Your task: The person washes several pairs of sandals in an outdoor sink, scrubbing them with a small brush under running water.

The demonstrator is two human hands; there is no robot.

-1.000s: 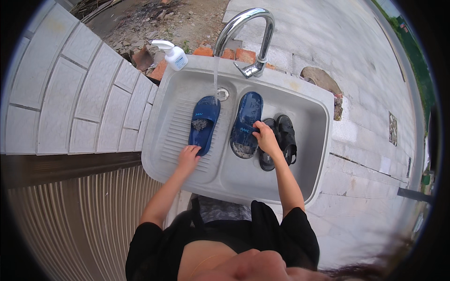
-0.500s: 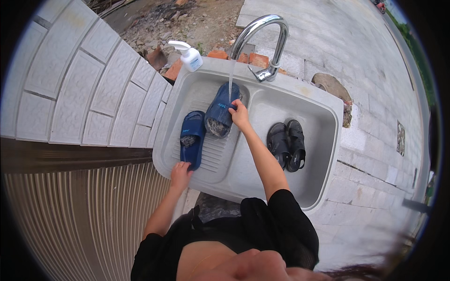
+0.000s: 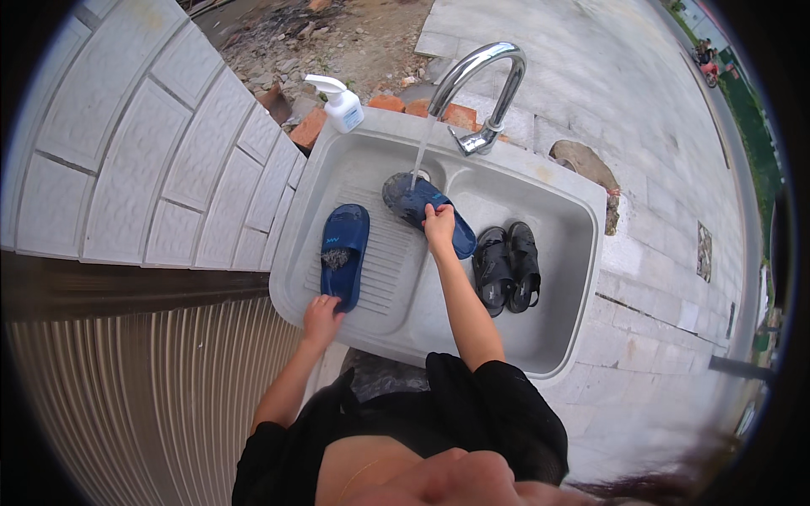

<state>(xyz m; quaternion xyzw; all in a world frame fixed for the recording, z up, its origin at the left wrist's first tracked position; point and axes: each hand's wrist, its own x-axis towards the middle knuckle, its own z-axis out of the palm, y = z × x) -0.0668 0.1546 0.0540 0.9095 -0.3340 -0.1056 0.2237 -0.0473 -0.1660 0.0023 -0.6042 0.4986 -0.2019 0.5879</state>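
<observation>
My right hand (image 3: 438, 226) grips a blue slide slipper (image 3: 462, 240) by its strap. That slipper lies slantwise, its greyish, frothy-looking toe under the water stream (image 3: 420, 152) and its heel over the divider between the two basins. With closed fingers, my left hand (image 3: 323, 319) holds the heel of the matching blue slipper (image 3: 344, 226), which rests on the ribbed left side of the grey sink (image 3: 291, 278). A greyish patch shows at that slipper's strap opening. The water falls from a curved chrome faucet (image 3: 511, 63).
A pair of black sandals (image 3: 508, 266) sits in the right basin. On the back left rim stands a white pump bottle (image 3: 342, 108). Orange bricks (image 3: 460, 116) and a stone (image 3: 585, 160) lie behind the sink. A white tiled wall (image 3: 139, 143) borders the left side.
My right hand has turned its slipper from nearly upright to slantwise, toe to the upper left and heel swung right. My left hand keeps its hold on the other slipper. The view has shifted slightly.
</observation>
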